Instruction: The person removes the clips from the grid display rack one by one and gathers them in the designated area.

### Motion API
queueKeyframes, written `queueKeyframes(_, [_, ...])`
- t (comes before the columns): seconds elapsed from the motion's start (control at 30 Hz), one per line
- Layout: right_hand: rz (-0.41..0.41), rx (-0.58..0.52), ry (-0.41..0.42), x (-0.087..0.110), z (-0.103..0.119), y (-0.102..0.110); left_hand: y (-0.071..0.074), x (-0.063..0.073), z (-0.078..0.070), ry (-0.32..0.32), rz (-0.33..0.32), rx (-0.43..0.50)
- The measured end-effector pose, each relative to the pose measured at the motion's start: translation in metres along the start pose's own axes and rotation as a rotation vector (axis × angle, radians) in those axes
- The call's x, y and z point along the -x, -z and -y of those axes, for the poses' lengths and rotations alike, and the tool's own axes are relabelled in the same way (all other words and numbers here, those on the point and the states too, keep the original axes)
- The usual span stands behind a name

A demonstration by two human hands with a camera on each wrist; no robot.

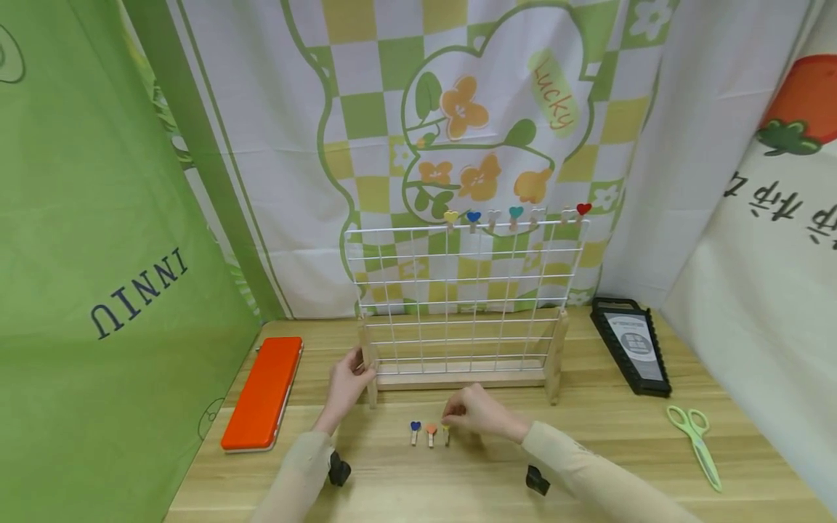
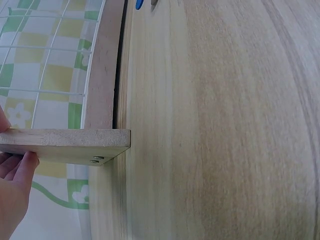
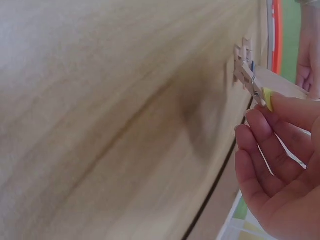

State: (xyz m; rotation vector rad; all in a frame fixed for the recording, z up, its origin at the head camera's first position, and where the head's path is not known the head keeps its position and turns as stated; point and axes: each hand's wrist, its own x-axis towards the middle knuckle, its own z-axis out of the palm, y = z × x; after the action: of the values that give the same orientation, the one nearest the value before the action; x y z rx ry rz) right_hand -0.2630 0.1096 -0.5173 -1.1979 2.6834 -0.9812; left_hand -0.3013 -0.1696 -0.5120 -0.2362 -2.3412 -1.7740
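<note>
Right hand (image 1: 476, 412) pinches a yellow clip (image 3: 255, 86), long axis toward the rack (only the wrist view shows that). Left hand (image 1: 348, 383) grips the rack's post (image 2: 65, 145).

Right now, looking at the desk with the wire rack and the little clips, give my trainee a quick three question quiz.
1. True or false: the left hand grips the wire rack at its wooden leg.
2. Which clip does the right hand pinch: A blue, B orange, C yellow?
3. Fill in: the green scissors lie to the ____ of the rack.

Key: 1 true. 2 C, the yellow clip; the blue clip and orange clip lie loose on the desk. 3 right.
</note>
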Motion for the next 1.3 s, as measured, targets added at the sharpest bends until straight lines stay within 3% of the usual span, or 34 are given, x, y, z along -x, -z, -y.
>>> queueKeyframes(0.2, [0.028, -0.023, -0.027, 0.0, -0.002, -0.006, -0.002, -0.006, 0.019, -0.002, -0.019, -0.004])
queueKeyframes(0.47, [0.062, -0.043, -0.088, -0.003, -0.006, -0.008, -0.002, -0.005, 0.021, -0.02, -0.023, 0.006])
queueKeyframes(0.9, [0.079, -0.023, -0.089, -0.007, -0.007, -0.003, -0.003, -0.008, 0.022, -0.019, -0.022, 0.018])
queueKeyframes(1.13, [0.062, 0.017, -0.067, -0.011, 0.004, 0.023, -0.002, -0.006, 0.022, -0.027, -0.02, -0.014])
queueKeyframes(1.3, [-0.009, 0.071, 0.038, -0.022, 0.027, 0.062, -0.001, -0.007, 0.024, -0.015, -0.026, -0.006])
